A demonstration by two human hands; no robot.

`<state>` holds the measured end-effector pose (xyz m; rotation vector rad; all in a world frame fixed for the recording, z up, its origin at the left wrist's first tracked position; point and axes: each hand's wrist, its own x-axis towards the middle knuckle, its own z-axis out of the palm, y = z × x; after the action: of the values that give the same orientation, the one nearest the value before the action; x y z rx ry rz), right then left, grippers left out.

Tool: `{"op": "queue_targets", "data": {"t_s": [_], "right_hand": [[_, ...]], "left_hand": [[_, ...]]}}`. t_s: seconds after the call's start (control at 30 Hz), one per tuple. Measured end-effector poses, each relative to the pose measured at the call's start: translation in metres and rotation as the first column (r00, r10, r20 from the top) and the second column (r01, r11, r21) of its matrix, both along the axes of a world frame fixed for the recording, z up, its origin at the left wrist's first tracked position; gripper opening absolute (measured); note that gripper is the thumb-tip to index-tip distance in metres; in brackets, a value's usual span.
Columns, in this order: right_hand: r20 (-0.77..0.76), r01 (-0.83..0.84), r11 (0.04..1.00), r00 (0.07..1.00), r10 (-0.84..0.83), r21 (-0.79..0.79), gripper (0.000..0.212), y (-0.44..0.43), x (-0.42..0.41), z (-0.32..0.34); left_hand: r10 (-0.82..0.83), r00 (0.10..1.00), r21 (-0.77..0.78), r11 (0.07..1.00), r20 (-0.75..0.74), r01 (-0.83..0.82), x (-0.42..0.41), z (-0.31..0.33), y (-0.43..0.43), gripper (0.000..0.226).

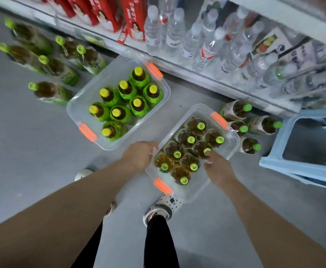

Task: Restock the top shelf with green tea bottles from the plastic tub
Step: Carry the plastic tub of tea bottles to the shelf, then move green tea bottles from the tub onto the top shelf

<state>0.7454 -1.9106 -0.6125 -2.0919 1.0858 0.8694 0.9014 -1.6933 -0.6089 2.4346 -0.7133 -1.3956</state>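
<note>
A person stood bent over a grey floor (32,155), seen from above, both bare arms stretched down to a clear plastic tub (197,192) with orange latches, just in front of their feet. Eight or so tea bottles (187,139) with bright green caps stood upright and tightly packed inside it.

The left hand (139,156) was at the tub's left rim, fingers (154,149) curled over the edge as if steadying it. The right hand (217,168) reached in from the right side, its fingers (210,154) touching one bottle (199,147) near the cap. Blur made it impossible to tell whether they had closed round the bottle or only rested against it.

A second tub (77,111) stood just beyond to the left, holding yellow-capped bottles in green wrappers. Loose bottles (57,71) lay scattered on the floor to its left, and a few more stood by the near tub's right side. Along the far edge ran a low shelf (197,75) of water bottles (187,42) and red cartons (136,22). The top shelf was out of view.

This looked like the pick-up step: choosing a bottle to lift. The next move would call for a firm grip below the cap, a straight upward pull clear of its close neighbours, with the left hand keeping the light tub from shifting, then straightening up to reach the shelf overhead.
</note>
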Motion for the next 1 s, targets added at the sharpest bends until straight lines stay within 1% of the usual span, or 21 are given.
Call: {"op": "queue_targets", "data": {"t_s": [0.07, 0.13, 0.23, 0.37, 0.47, 0.57, 0.67, 0.73, 0.8, 0.93, 1.0], "right_hand": [[0.062, -0.143, 0.989, 0.987, 0.145, -0.034, 0.040, 0.022, 0.025, 0.024], [0.133, -0.312, 0.945, 0.937, 0.324, -0.099, 0.039, 0.048, 0.053, 0.047], [0.209, -0.511, 0.831, 0.807, 0.552, -0.221, 0.039, 0.094, 0.099, 0.085], [0.248, -0.664, 0.662, 0.616, 0.748, -0.348, 0.041, 0.171, 0.171, 0.152], [0.308, -0.714, 0.587, 0.500, 0.809, -0.383, 0.041, 0.234, 0.231, 0.215], [0.283, -0.762, 0.451, 0.354, 0.891, -0.464, 0.043, 0.296, 0.289, 0.279], [0.300, -0.781, 0.342, 0.207, 0.931, -0.522, 0.046, 0.361, 0.345, 0.341], [0.313, -0.778, 0.290, 0.127, 0.941, -0.557, 0.045, 0.402, 0.382, 0.378], [0.327, -0.760, 0.249, 0.051, 0.944, -0.600, 0.045, 0.440, 0.417, 0.410], [0.347, -0.704, 0.157, -0.133, 0.928, -0.693, 0.044, 0.503, 0.480, 0.458], [0.347, -0.668, 0.137, -0.192, 0.918, -0.732, 0.045, 0.527, 0.510, 0.471]], "left_hand": [[-0.044, 0.997, -0.031, 0.998, 0.060, 0.045, 0.015, 0.017, 0.026, 0.039], [-0.083, 0.987, -0.082, 0.992, 0.135, 0.095, 0.034, 0.035, 0.056, 0.039], [-0.137, 0.948, -0.144, 0.972, 0.287, 0.185, 0.068, 0.072, 0.110, 0.039], [-0.088, 0.891, -0.233, 0.950, 0.445, 0.210, 0.121, 0.144, 0.197, 0.038], [-0.015, 0.858, -0.228, 0.962, 0.514, 0.153, 0.162, 0.206, 0.267, 0.039], [0.067, 0.819, -0.230, 0.970, 0.569, 0.081, 0.196, 0.272, 0.336, 0.039], [0.137, 0.730, -0.235, 0.971, 0.670, 0.033, 0.221, 0.337, 0.403, 0.036], [0.198, 0.661, -0.252, 0.968, 0.724, -0.014, 0.235, 0.376, 0.443, 0.034], [0.222, 0.603, -0.252, 0.967, 0.766, -0.037, 0.250, 0.410, 0.480, 0.033], [0.242, 0.477, -0.244, 0.968, 0.845, -0.059, 0.283, 0.456, 0.548, 0.031], [0.256, 0.433, -0.239, 0.966, 0.864, -0.094, 0.303, 0.469, 0.575, 0.032]]}}
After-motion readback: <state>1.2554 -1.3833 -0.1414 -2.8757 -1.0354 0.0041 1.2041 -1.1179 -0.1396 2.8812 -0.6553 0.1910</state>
